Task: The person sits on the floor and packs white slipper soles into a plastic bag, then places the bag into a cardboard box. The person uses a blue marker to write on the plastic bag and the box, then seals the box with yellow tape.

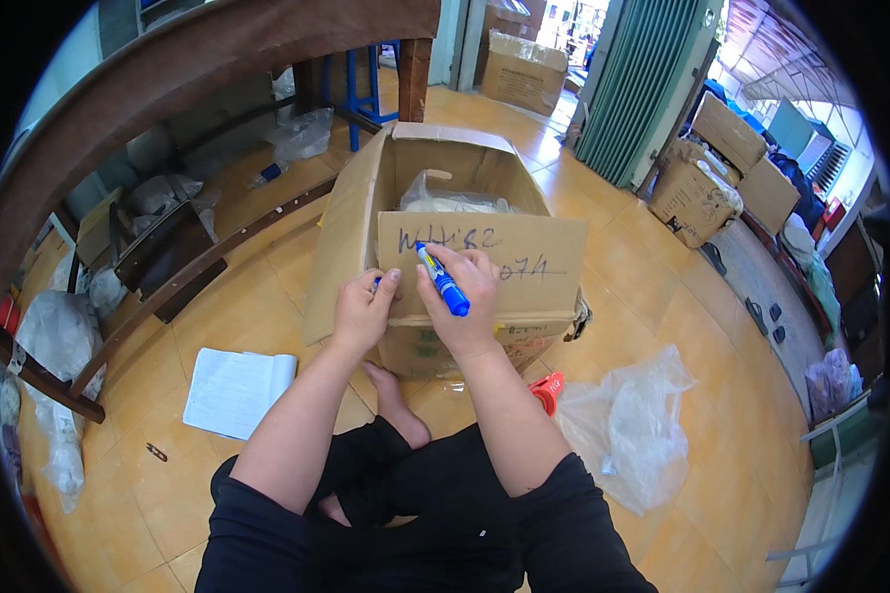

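Open from above into cardboard box [435, 351], down to clear plastic bag [455, 204] lying inside. Blocked from the near side by raised front flap [542, 289], with left hand [364, 310] at its lower left and right hand [470, 301] plus blue marker [443, 282] before its face. Screened on the left by outward-leaning side flap [344, 232]. Passable over tiled floor [282, 316] between notebook [237, 391] and side flap. Bounded farther left by wooden rail [208, 259]. Obstructed at lower right by red object [547, 389] and crumpled plastic [643, 425]; free beyond.
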`<state>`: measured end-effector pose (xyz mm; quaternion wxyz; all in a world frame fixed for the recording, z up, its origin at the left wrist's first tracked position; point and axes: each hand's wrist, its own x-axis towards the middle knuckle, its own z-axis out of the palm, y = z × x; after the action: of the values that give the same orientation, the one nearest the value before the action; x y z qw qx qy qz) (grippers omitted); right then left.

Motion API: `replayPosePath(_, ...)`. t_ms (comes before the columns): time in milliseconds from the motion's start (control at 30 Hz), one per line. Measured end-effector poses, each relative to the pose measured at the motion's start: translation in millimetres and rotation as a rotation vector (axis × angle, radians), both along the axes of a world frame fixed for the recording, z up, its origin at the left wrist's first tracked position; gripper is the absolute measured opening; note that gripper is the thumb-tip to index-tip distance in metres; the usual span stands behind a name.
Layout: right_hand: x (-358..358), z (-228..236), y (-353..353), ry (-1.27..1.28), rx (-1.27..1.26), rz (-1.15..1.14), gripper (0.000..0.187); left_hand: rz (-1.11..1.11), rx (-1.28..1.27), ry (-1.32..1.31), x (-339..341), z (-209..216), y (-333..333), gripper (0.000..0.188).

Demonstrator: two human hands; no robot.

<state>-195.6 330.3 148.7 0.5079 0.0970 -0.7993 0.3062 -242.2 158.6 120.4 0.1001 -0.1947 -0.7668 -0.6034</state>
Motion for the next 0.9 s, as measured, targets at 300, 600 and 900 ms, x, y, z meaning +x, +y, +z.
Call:
replayPosePath(300,2.3,2.3,21.6,0.056,-0.065,-0.055,0.025,0.028,-0.014,0.010,-2.4,-4.5,3.5,0.048)
replayPosePath(600,64.2,16.6,162.0,0.016,-0.489,-0.274,0.039,0.199,0.149,0.308,66.0,-25.0,-34.9,0.020)
replayPosePath(900,58.0,-71.3,233.3,-0.412,-0.530,-0.587,0.055,0.266,0.962,-0.540,36.9,-58.2,-38.6,0.026)
